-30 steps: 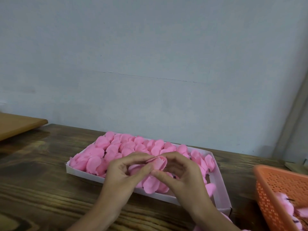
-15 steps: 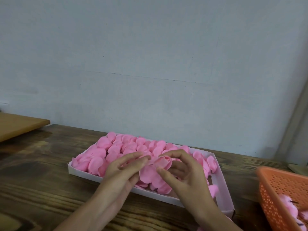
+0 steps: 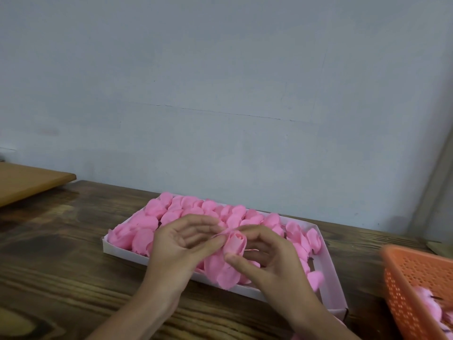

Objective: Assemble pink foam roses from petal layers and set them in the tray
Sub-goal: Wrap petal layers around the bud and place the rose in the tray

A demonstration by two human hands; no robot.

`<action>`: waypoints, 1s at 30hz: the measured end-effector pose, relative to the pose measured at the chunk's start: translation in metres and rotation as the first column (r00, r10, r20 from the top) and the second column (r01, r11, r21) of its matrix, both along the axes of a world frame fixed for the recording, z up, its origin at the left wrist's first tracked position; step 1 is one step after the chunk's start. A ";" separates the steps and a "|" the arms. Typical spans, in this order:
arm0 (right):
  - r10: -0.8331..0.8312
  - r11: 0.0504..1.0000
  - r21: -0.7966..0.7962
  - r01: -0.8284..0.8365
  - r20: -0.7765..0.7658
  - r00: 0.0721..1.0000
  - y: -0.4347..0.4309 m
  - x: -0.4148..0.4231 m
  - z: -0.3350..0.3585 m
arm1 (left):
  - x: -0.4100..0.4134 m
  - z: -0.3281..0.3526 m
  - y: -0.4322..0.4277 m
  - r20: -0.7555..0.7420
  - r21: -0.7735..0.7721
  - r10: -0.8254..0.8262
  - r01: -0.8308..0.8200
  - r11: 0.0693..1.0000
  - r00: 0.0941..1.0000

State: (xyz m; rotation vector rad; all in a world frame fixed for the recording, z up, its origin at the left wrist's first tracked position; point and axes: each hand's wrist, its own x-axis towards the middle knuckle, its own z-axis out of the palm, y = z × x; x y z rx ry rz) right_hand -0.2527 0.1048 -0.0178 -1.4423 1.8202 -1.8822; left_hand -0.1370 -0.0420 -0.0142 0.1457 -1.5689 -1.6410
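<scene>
Head view showed the foam rose (image 3: pixel 236 242) held above the tray (image 3: pixel 122 249): left hand (image 3: pixel 181 244) fingers pinching a petal (image 3: pixel 221 233), right hand (image 3: pixel 267 256) fingers curled round it. It seemed light, soft, crushable; best gripped at the base.

A shallow white rectangular cardboard tray (image 3: pixel 127 250) lay mid-way along the dark wooden table (image 3: pixel 61 278), near the pale wall (image 3: pixel 220 94) behind it, with pink foam roses (image 3: pixel 152 209) packed in its left and far parts. Over the tray's near edge the left hand (image 3: pixel 181 246) and right hand (image 3: pixel 272 261) met, both pinching one half-built pink foam rose (image 3: pixel 236 242) between them. An orange perforated plastic basket (image 3: pixel 411 273) sat to the right, apart from the tray; a light wooden board (image 3: pixel 29 180) lay far left.
</scene>
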 end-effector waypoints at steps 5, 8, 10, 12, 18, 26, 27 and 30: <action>0.017 0.999 -0.033 -0.017 -0.013 1.000 0.000 -0.001 0.000 | 0.000 0.002 0.007 -0.046 -0.019 -0.008 0.007 1.000 0.999; 0.035 0.997 -0.073 -0.034 0.004 0.999 -0.001 0.001 0.000 | 0.000 0.002 0.009 -0.049 -0.058 -0.018 0.015 0.998 0.999; 0.029 0.995 -0.099 -0.026 0.029 0.999 0.000 0.002 0.001 | 0.001 0.003 0.008 -0.026 -0.077 -0.005 0.003 0.997 1.000; 0.021 0.992 -0.124 -0.013 0.063 0.998 0.000 0.000 0.002 | 0.001 0.001 0.004 -0.020 -0.044 -0.026 0.025 0.999 0.999; -0.001 0.979 -0.199 0.047 0.224 0.975 0.000 -0.003 0.004 | 0.003 0.001 -0.008 0.323 -0.167 -0.085 0.145 0.975 0.943; 0.015 0.984 -0.176 0.019 0.192 0.981 0.001 -0.001 0.006 | -0.003 -0.007 -0.011 0.151 0.254 -0.338 0.294 0.922 0.929; 0.038 0.983 -0.182 -0.004 0.185 0.982 0.000 -0.001 0.006 | -0.003 -0.007 -0.011 0.130 0.268 -0.339 0.296 0.917 0.932; 0.097 0.983 -0.168 -0.071 0.149 0.984 0.000 0.002 0.006 | -0.002 -0.007 -0.006 0.149 0.228 -0.239 0.202 0.952 0.960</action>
